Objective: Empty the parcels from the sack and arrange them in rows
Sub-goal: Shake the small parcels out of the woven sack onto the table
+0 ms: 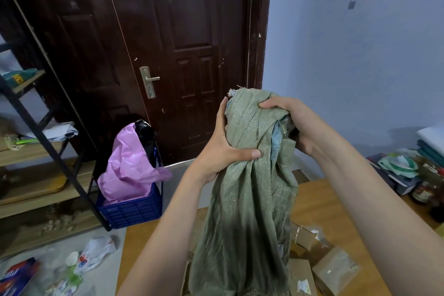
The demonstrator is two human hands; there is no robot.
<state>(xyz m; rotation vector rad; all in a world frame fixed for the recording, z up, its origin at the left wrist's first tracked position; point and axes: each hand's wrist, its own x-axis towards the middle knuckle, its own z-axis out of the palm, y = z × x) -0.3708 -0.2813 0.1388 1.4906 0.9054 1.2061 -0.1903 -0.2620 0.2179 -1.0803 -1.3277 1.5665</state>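
A grey-green woven sack [247, 211] hangs upside down over the wooden table [322, 202], held up by its bunched top end. My left hand [221, 149] grips the bunched cloth from the left, thumb across the front. My right hand [293, 125] grips it from the right and above. Brown cardboard parcels [334, 269] lie on the table beneath and to the right of the sack's lower end; one small box [306, 238] sits just behind them. The sack hides whatever lies directly under it.
A dark wooden door [187, 55] stands ahead. A blue crate [131, 209] with a pink plastic bag [129, 163] sits on the floor left of the table. Shelving [36, 151] fills the left side. Litter [93, 255] covers the floor. Clutter [413, 175] crowds the table's right end.
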